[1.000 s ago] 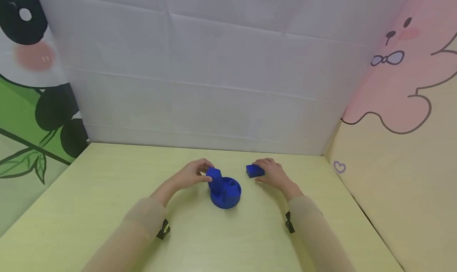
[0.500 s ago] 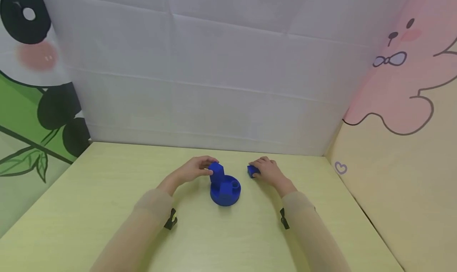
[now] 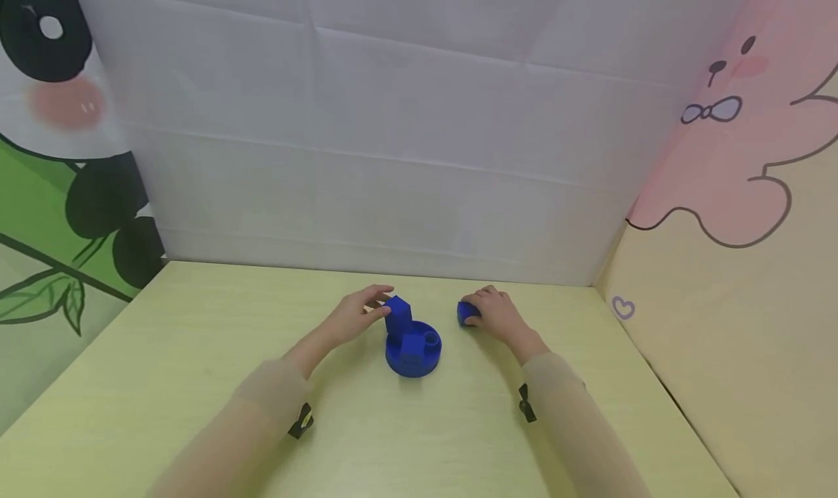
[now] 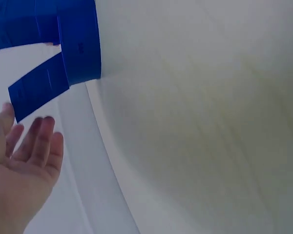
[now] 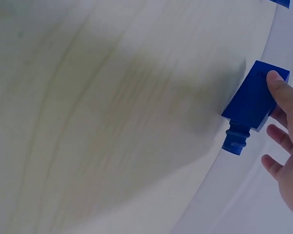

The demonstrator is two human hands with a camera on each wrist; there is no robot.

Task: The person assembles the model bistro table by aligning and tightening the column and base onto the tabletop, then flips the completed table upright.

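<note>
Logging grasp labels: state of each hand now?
Left hand: open, thumb at the tall blue block.
Right hand: holding the pegged blue block.

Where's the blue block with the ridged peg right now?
The blue block with the ridged peg is in the right hand, near the right wrist view's right edge; in the head view, it's right of the round blue base.

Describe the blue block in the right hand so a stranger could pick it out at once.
On the pale yellow table, find the round blue base. Past a gap to its right, the right hand holds a blue block. It is separate from the blocks rising from the base, and the right wrist view shows its ridged peg at one end.
</note>
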